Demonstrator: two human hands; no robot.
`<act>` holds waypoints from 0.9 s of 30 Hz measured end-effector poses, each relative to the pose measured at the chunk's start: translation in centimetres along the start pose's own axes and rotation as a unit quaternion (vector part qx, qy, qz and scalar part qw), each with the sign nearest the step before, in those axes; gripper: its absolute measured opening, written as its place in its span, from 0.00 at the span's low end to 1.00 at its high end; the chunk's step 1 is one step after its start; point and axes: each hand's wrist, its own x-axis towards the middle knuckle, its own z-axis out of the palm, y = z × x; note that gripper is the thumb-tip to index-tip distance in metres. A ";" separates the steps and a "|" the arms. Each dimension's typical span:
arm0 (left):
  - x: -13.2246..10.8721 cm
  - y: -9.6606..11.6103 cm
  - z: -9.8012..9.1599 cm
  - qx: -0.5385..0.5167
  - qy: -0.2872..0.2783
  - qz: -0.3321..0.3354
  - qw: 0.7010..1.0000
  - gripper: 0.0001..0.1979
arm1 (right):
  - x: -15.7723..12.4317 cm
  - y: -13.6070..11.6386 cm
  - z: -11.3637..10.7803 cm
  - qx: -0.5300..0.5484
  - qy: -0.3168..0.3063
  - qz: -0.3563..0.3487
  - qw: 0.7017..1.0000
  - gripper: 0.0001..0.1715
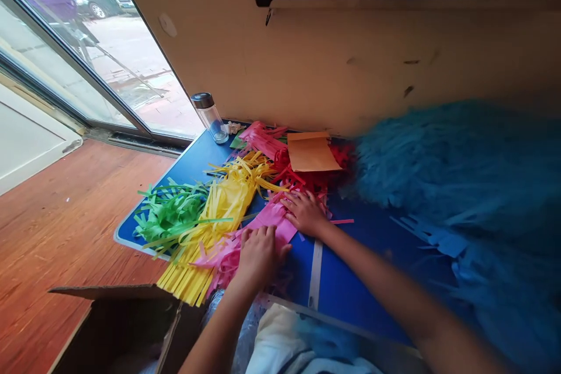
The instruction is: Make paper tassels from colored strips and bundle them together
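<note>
My left hand (259, 254) presses down on a pink fringed paper strip (269, 219) that lies on the blue table (350, 280), its fingers curled over the near end. My right hand (305, 210) lies flat with fingers spread on the far end of the same pink strip. To the left of the pink paper lie yellow fringed paper (219, 210) and green fringed paper (169, 213). Red fringed paper (302, 178) sits just beyond my right hand.
A big heap of blue fringed paper (464, 187) fills the table's right side. A tan folded sheet (311, 153) and a small clear jar (213, 118) stand near the wall. An open cardboard box (127, 315) sits on the wooden floor at lower left, near a glass door (87, 52).
</note>
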 end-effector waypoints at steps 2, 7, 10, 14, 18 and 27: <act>0.0 0.0 0.2 0.006 -0.024 0.003 1.000 0.23 | 0.0 0.0 -0.1 -0.002 0.007 -0.003 1.000 0.24; -4.6 -3.2 -1.7 -0.015 -0.034 0.071 0.997 0.21 | 0.0 0.0 -0.2 0.011 0.026 -0.008 1.000 0.23; -5.5 -3.9 -2.6 -0.010 0.075 0.066 0.995 0.17 | 0.0 0.2 -0.2 0.032 0.050 -0.016 0.998 0.23; -2.2 -1.1 -1.4 0.002 0.032 0.028 0.999 0.13 | -0.6 0.2 -0.8 0.070 0.139 -0.046 0.987 0.23; 1.8 1.8 0.6 0.022 -0.039 0.035 0.998 0.10 | -2.7 -0.5 -2.8 0.094 0.268 -0.011 0.959 0.21; 2.1 0.1 1.5 0.010 -0.118 0.060 0.991 0.10 | -9.1 -4.4 -3.0 0.298 0.232 0.119 0.919 0.10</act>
